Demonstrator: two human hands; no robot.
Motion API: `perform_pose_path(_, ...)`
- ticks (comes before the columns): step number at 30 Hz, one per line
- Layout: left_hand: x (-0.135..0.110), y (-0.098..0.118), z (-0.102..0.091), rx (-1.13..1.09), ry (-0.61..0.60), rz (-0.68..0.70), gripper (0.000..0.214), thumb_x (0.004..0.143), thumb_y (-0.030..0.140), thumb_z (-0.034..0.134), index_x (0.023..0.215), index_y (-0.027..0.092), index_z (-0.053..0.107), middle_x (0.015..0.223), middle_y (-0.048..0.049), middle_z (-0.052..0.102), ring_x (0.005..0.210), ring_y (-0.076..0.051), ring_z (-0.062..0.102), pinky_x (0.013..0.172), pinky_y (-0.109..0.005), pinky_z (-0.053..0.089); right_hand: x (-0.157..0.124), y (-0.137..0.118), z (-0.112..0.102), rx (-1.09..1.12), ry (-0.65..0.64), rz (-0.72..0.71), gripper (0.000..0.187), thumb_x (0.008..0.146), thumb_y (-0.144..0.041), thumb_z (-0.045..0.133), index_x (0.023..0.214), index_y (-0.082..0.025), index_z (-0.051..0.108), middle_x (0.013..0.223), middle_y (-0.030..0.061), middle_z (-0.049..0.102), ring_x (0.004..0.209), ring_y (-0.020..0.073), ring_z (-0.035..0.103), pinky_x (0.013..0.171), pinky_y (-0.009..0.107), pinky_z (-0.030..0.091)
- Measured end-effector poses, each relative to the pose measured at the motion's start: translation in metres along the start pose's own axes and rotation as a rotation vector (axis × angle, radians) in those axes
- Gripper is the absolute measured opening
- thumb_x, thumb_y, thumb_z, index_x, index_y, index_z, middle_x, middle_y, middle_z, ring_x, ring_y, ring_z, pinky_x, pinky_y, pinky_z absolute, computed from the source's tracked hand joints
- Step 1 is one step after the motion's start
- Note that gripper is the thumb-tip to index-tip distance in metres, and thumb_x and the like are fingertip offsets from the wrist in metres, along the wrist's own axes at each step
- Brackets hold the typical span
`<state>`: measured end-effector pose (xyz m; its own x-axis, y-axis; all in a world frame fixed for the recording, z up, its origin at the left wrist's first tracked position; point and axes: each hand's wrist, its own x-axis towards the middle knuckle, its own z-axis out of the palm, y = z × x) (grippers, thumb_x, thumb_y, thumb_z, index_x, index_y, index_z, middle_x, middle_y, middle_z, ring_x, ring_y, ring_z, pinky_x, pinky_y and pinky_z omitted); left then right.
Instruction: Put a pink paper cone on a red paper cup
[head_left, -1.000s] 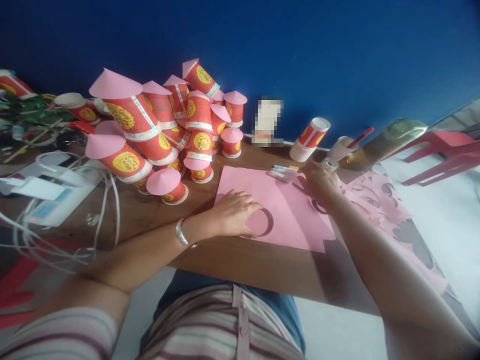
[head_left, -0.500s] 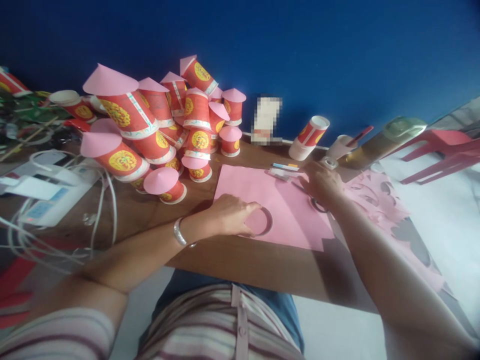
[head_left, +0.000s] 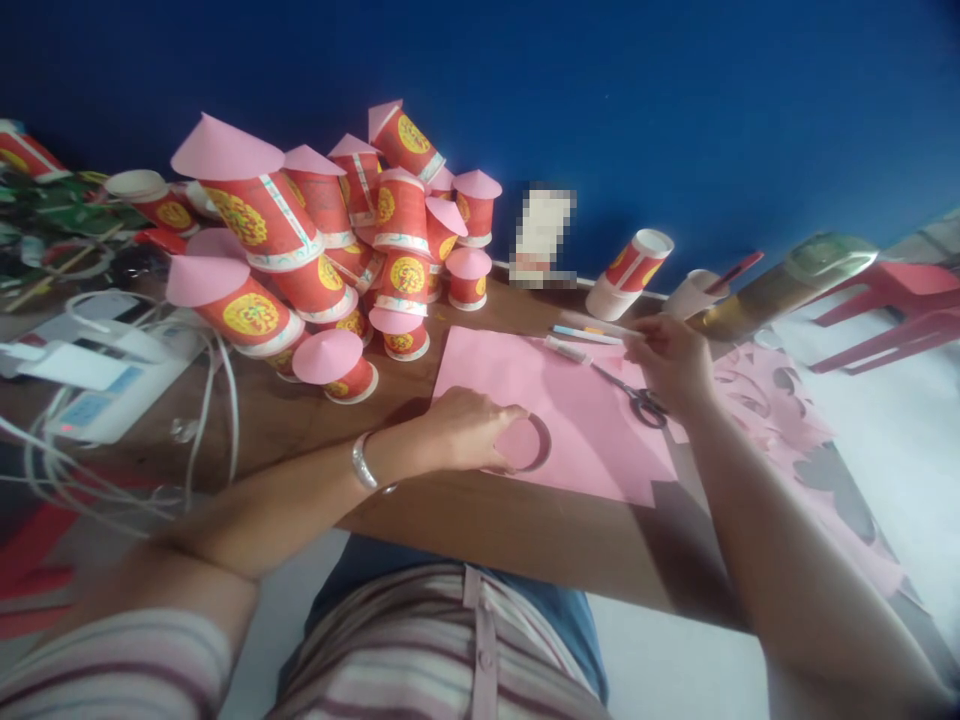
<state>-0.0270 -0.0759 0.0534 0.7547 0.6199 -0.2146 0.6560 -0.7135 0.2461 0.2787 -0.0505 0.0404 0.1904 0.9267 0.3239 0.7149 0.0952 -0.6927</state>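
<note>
My left hand is closed, thumb and fingers curved round a thin grey ring that lies flat on a sheet of pink paper. My right hand is raised over the sheet's far right corner. Its fingertips pinch a slim pale pen-like stick, blurred by motion. Just below that hand, scissors with dark handles rest on the paper. A white-capped slim tool and a blue pen lie near the sheet's far edge.
Red paper cups with pink cone tops are piled at the left. White cables and a power strip lie nearer. Stacked cups, a holder cup and a bottle stand along the wall. Pink scraps cover the right side.
My right hand has lifted off the scissors area and moved slightly right, with the pale stick now showing in its fingers. The scissors are more exposed. My left hand stays on the ring.
</note>
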Motion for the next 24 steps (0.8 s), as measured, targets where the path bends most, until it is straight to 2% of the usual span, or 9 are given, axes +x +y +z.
perform_pose_path(3, -0.001, 0.000, 0.001, 0.010, 0.002, -0.009, 0.069, 0.080, 0.054, 0.075, 0.142, 0.029, 0.059, 0.091, -0.0100, 0.079, 0.085, -0.033, 0.076, 0.070, -0.037, 0.053, -0.002, -0.011, 0.002, 0.484, -0.049, 0.073, 0.026, 0.082, -0.046, 0.074, 0.084, -0.021, 0.066, 0.059, -0.0022, 0.056, 0.053, 0.0159, 0.055, 0.057, 0.033, 0.049)
perform_pose_path(5, -0.001, 0.000, 0.001, 0.014, -0.004, -0.011, 0.068, 0.080, 0.054, 0.075, 0.141, 0.030, 0.059, 0.092, -0.0098, 0.079, 0.085, -0.033, 0.076, 0.071, -0.038, 0.053, -0.003, -0.019, 0.010, 0.621, -0.075, 0.089, 0.033, 0.078, -0.051, 0.078, 0.077, -0.022, 0.063, 0.055, -0.0043, 0.050, 0.050, 0.0138, 0.051, 0.051, 0.030, 0.046)
perform_pose_path(7, -0.001, 0.000, 0.001, 0.013, -0.011, -0.013, 0.068, 0.080, 0.054, 0.076, 0.141, 0.030, 0.059, 0.093, -0.0094, 0.079, 0.088, -0.033, 0.076, 0.073, -0.038, 0.053, -0.005, -0.027, 0.020, 0.666, -0.117, 0.117, 0.038, 0.078, -0.056, 0.079, 0.075, -0.022, 0.062, 0.054, -0.0047, 0.049, 0.048, 0.0126, 0.050, 0.047, 0.027, 0.043)
perform_pose_path(10, -0.002, 0.000, 0.000, 0.008, -0.014, -0.022, 0.067, 0.081, 0.055, 0.074, 0.142, 0.032, 0.058, 0.097, -0.0080, 0.080, 0.090, -0.032, 0.076, 0.075, -0.037, 0.054, -0.008, -0.040, 0.036, 0.662, -0.220, 0.130, 0.043, 0.080, -0.060, 0.077, 0.077, -0.020, 0.064, 0.055, -0.0032, 0.054, 0.048, 0.0109, 0.050, 0.048, 0.025, 0.042)
perform_pose_path(16, -0.001, -0.001, 0.002, 0.011, -0.026, -0.031, 0.068, 0.081, 0.055, 0.073, 0.144, 0.033, 0.055, 0.098, -0.0072, 0.079, 0.086, -0.031, 0.076, 0.071, -0.036, 0.053, 0.003, -0.067, 0.056, 0.433, -0.432, 0.043, 0.042, 0.087, -0.056, 0.071, 0.071, -0.018, 0.063, 0.050, -0.0031, 0.056, 0.047, 0.0094, 0.050, 0.050, 0.023, 0.039)
perform_pose_path(24, 0.000, -0.001, 0.002, 0.024, -0.036, -0.008, 0.069, 0.081, 0.057, 0.073, 0.142, 0.031, 0.056, 0.095, -0.0087, 0.078, 0.086, -0.031, 0.075, 0.070, -0.035, 0.050, 0.017, -0.071, 0.071, 0.333, -0.613, 0.018, 0.030, 0.089, -0.041, 0.068, 0.074, -0.016, 0.065, 0.051, -0.0048, 0.056, 0.045, 0.0082, 0.050, 0.050, 0.022, 0.039)
